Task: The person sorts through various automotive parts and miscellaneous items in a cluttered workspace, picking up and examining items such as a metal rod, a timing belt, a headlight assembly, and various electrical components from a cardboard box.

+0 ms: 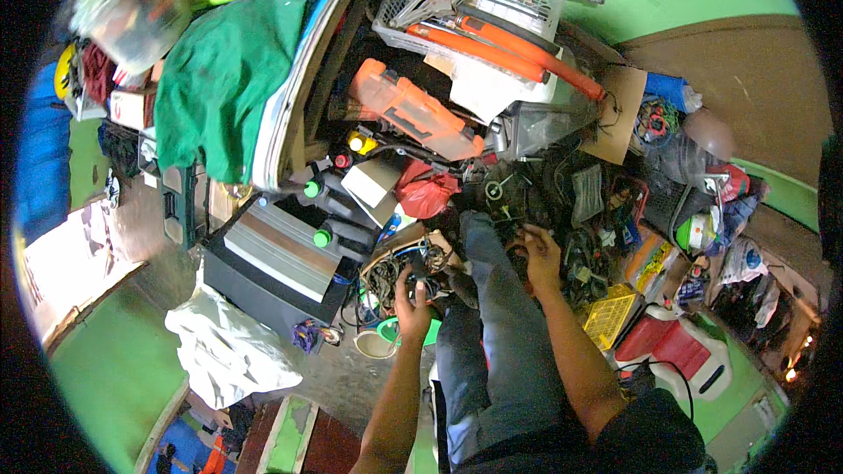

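My left hand (411, 298) grips a small black object (417, 267) over a box of tangled cables (399, 254), with a green basin (395, 329) and a beige round container (375, 344) just below. My right hand (537, 254) is beside my raised leg (492, 298), its fingers curled at some dark gear; what they hold, if anything, I cannot make out. Above it lie a dark tangle of parts (509, 193) and a red plastic bag (426, 193). A yellow perforated tray (606, 320) is to the right of my right forearm.
Dark jugs with green caps (347, 237), a grey-topped black unit (281, 250) and a white sack (224, 347) are at left. Ahead are an orange case (413, 105), a wire basket (413, 35) and a green cloth (219, 87). A red-and-white case (659, 342) lies at right.
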`<state>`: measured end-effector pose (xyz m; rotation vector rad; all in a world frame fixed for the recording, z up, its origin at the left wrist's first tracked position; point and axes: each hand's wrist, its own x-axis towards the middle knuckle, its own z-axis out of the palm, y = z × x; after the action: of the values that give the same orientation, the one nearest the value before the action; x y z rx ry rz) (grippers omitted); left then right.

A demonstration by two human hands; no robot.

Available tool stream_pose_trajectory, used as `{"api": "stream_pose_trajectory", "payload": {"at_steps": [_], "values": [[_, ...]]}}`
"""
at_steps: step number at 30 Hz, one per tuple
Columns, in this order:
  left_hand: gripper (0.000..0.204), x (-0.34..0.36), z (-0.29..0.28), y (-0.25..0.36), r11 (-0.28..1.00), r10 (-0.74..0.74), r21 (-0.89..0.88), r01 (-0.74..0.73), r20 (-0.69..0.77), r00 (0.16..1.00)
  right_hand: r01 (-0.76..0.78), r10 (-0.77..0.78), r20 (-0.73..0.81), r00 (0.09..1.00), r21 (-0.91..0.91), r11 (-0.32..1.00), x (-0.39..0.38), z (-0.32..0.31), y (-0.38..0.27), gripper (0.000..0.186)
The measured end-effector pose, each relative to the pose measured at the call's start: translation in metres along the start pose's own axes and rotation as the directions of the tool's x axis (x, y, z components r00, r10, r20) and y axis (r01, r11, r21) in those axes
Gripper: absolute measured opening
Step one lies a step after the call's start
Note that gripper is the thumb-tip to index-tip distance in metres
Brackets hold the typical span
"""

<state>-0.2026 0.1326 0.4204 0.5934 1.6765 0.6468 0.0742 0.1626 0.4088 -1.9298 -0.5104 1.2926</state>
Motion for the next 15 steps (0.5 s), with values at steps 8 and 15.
{"api": "stream_pose_trajectory", "payload": {"at_steps": [8,15], "values": [[0.041,-0.107,-0.065,-0.021,0.973,0.196,0.124,-0.196,0.011,0.981,0.089,-0.090,0.049,0.995,0.031,0.996,-0.121,0.001,0.032,0.027],[0.043,-0.142,-0.100,-0.111,0.953,0.192,0.229,-0.201,0.061,0.980,0.141,-0.140,-0.034,0.990,0.019,0.990,-0.164,-0.040,0.054,0.026]]}}
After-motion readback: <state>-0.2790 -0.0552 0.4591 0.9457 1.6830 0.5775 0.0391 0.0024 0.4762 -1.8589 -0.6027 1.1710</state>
